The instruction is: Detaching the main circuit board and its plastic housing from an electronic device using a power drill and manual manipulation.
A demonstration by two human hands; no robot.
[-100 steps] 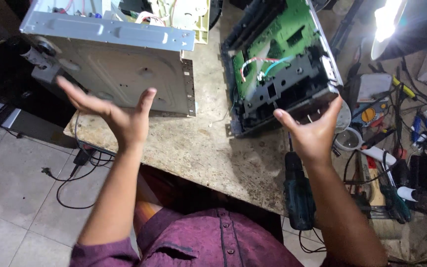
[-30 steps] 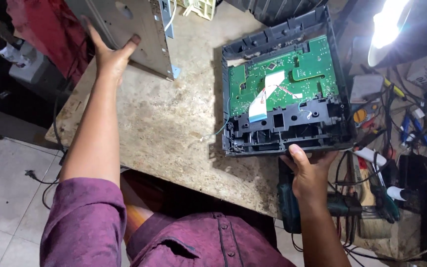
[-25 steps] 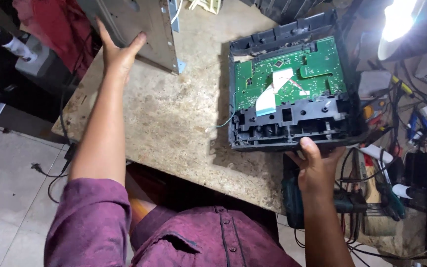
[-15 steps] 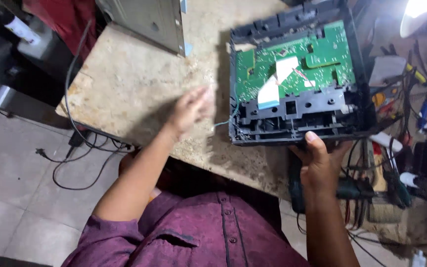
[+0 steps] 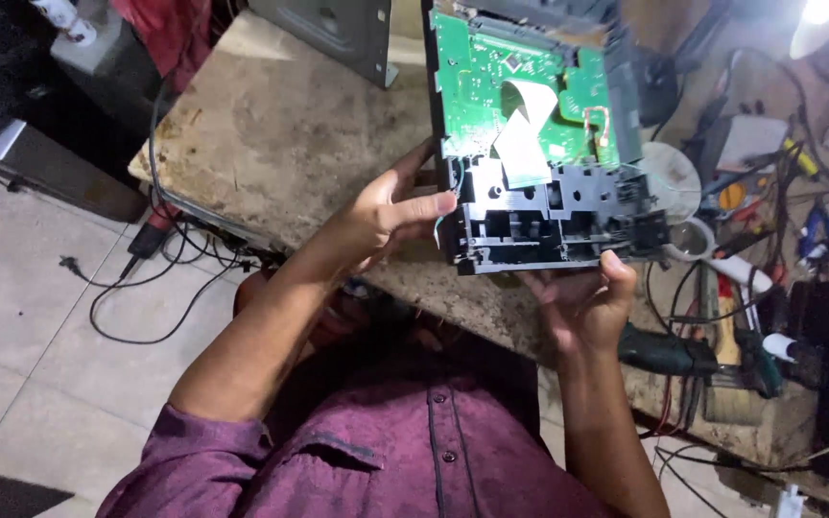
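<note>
Leftmost, black cables (image 5: pixel 146 278) trail on the tiled floor (image 5: pixel 21 288) beside the stone worktop (image 5: pixel 280 134). Grey metal casing (image 5: pixel 338 29) stands at the worktop's far edge. Left hand (image 5: pixel 386 216) grips the left side of the opened device chassis (image 5: pixel 549 211), fingers curled on it, thumb against its edge. Chassis is tilted above the worktop's near edge, green circuit board (image 5: pixel 530 86) and white ribbon cable (image 5: pixel 520 144) showing. Right hand (image 5: pixel 582 302) holds its bottom edge, thumb on the black frame. Tools (image 5: pixel 769 240) clutter the right; green drill (image 5: pixel 664 350) near the right hand.

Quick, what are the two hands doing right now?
Left hand: holding the left side of the black chassis with the green circuit board.
Right hand: holding the chassis's near bottom edge, thumb on it.
</note>
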